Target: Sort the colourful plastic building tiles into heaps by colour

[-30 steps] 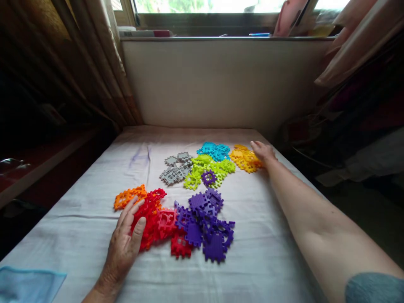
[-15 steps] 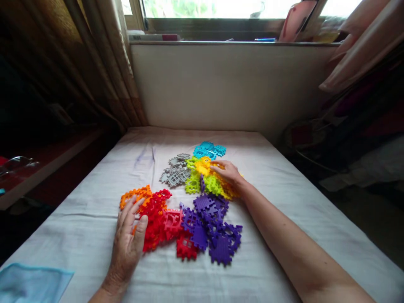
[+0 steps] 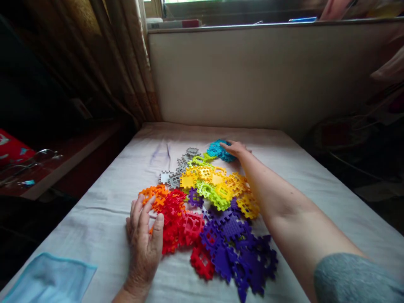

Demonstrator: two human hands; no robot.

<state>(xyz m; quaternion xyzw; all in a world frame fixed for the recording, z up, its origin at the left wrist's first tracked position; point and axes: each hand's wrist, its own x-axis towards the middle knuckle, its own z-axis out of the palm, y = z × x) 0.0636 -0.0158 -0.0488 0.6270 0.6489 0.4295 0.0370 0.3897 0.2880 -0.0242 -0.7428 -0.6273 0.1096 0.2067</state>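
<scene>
Beside the orange interlocking plastic tiles (image 3: 154, 194) and the red tiles (image 3: 172, 221) lies my left hand (image 3: 143, 229), open with its fingers spread, the tips against the orange ones. My right hand (image 3: 236, 148) reaches to the far pile of blue tiles (image 3: 217, 148); its fingers are stretched over their right side. Between the hands lie yellow tiles (image 3: 205, 173) overlapping lime green tiles (image 3: 208, 191). Grey tiles (image 3: 175, 180) spread to their left. Purple tiles (image 3: 232, 229) form the near pile, partly under the yellow ones.
A pale sheet (image 3: 107, 235) covers the flat surface, with a light blue cloth (image 3: 50, 277) at the near left. A low wall panel (image 3: 221, 80) stands at the far edge. A curtain (image 3: 126, 63) hangs at the left, above a reddish shelf (image 3: 63, 168).
My right hand has moved from the yellow tiles farther away to the blue pile. Yellow and purple tiles are now more spread out. My left hand stays by the orange tiles. The view has shifted.
</scene>
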